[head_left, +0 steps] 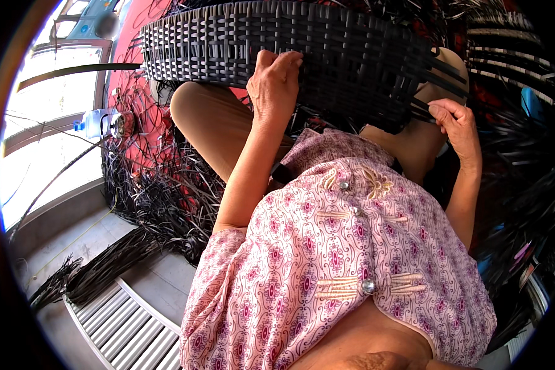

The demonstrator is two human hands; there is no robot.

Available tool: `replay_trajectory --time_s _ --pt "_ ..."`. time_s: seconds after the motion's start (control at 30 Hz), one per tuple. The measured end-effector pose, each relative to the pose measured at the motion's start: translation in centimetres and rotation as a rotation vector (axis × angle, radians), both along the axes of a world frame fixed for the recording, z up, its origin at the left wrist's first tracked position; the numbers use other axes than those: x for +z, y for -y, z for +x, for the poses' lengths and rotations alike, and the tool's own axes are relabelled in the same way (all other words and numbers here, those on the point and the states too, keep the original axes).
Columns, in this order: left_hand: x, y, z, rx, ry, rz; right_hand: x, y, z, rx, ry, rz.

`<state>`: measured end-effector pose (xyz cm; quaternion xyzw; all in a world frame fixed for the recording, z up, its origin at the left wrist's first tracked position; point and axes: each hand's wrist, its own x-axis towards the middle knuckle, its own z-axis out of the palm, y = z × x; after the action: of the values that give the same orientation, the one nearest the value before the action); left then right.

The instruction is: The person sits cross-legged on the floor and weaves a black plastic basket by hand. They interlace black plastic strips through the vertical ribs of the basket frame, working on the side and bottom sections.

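A dark woven panel of flat plastic strips [203, 46] lies across my lap, leaning over both knees. Loose strip ends stick out from its left and right edges. My left hand [274, 83] rests against the middle of the weave, its fingers curled closed; what they pinch is hidden. Beside the panel's right edge, my right hand [457, 126] is closed, with thumb and fingertips pressed together at a dark strip end [420, 111]. One long strip [80, 73] juts out to the left from the panel.
Tangled black strips [148, 191] cover the red floor covering [135, 145] on the left, and more lie at the right. A bundle of strips [114, 262] lies near a white slatted piece [123, 327]. A clear blue-tinted bottle [94, 124] is by the window. Slatted ribs [505, 43] stand at the far right.
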<state>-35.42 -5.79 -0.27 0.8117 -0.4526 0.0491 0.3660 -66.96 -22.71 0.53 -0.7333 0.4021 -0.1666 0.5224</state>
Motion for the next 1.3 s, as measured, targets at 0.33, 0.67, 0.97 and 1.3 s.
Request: replay_trajectory --time_s 0.33,0.67,0.97,1.3 --pt "-2.0 -1.4 -0.2 -0.025 0.338 0.070 0.8 -0.9 1.3 -0.011 -0.016 -0.086" --pt "-2.1 -2.0 -1.2 -0.031 0.318 0.263 1.1 -1.4 1.2 -0.005 -0.010 -0.082" --pt "-2.2 -1.8 0.1 0.011 -0.007 -0.067 -0.1 -1.0 1.2 -0.026 0.015 -0.069" --pt "0.7 -0.1 1.6 0.002 -0.271 0.163 -0.1 -1.1 1.3 -0.040 -0.017 -0.061"
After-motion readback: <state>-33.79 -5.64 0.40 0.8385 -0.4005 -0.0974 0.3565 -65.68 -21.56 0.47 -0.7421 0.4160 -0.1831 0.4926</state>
